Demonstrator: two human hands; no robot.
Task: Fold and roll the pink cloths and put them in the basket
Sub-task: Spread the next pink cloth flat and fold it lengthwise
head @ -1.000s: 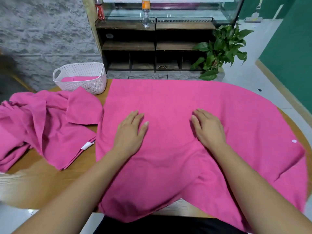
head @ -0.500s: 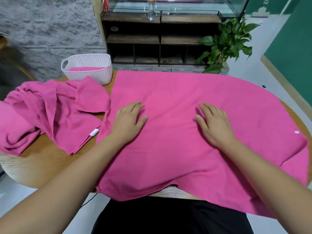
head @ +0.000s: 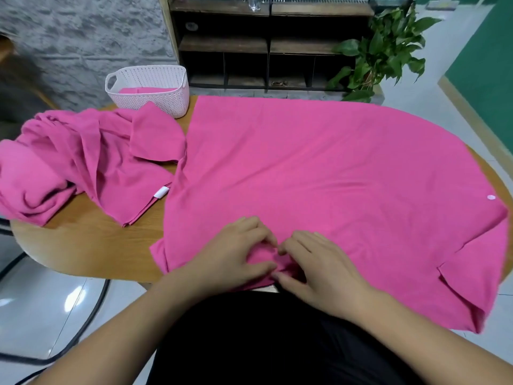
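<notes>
Moved: left hand [head: 236, 254] and right hand [head: 319, 268] have both come back toward the body, off the middle of the spread cloth [head: 319, 168] where they lay flat and apart, and now meet at its near edge
Left hand: fingers curled, thumb and fingertips pinching a bunched bit of the near hem, almost touching the right hand
Right hand: just beside the left hand, fingers bent, thumb and forefinger nipping the same bunched hem
Spread cloth: lies flat on the desk [head: 91, 245] beyond both hands and runs far out past the right hand, where a corner is turned over
Crumpled cloths [head: 83, 157]: heaped on the desk well off to the left of the left hand, with a white tag [head: 161, 192] on the edge nearest that hand
Basket [head: 155, 79]: white, on the desk beyond the crumpled cloths, well apart from the left hand; a pink piece [head: 144, 90] lies inside
</notes>
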